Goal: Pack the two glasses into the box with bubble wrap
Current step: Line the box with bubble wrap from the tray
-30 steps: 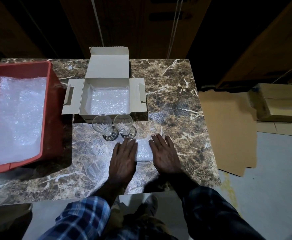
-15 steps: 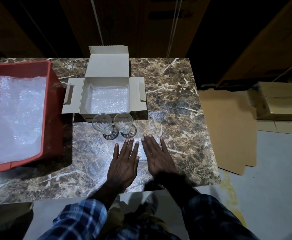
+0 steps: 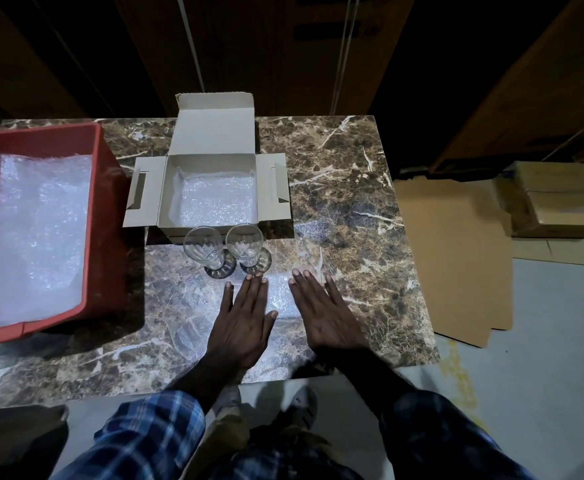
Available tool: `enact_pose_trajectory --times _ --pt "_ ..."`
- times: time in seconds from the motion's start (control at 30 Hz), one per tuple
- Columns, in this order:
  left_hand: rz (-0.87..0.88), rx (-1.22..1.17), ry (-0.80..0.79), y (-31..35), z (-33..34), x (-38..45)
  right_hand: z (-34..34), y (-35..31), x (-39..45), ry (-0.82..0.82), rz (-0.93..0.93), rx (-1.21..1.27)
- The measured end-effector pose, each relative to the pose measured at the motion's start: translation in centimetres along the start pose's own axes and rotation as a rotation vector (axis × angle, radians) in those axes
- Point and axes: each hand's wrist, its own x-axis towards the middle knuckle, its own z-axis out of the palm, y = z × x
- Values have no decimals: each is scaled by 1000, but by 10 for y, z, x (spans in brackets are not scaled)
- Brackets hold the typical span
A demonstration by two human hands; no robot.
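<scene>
Both hands lie flat, fingers straight, left hand point(image 3: 245, 320) and right hand point(image 3: 325, 313) pressing a bubble wrap sheet point(image 3: 280, 296). Just past the fingertips stand two glasses point(image 3: 224, 249), fragile and probably slippery; best held by the bowl. Beyond, the lined box point(image 3: 211, 195). No writing legible.
</scene>
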Motion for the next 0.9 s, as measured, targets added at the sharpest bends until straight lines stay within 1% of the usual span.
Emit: enact_pose_trajectory --times 0.07,0.17,0.2,0.27,0.37,0.57,0.7,0.83,0.9 --pt "1 12 -11 -1 -1 0 4 3 -2 -23 34 28" --pt "-9 34 -23 -4 -2 -2 4 13 -5 -143 55 33" --pt "-9 37 -22 -6 -2 -2 2 15 -5 -161 49 26" --pt "9 36 -8 -8 -3 -4 0 16 -3 -139 40 2" --pt "88 29 34 -9 -6 -6 -1 11 -2 -55 18 -22" --pt "261 1 173 -7 -9 -2 4 11 -7 -16 -6 4" --pt "274 -2 225 -12 -3 -1 0 11 -3 48 -42 9" --pt "265 -57 224 -18 -3 -1 -1 14 0 6 -130 66" --pt "209 -142 220 -17 -6 0 -2 16 2 7 -103 150"
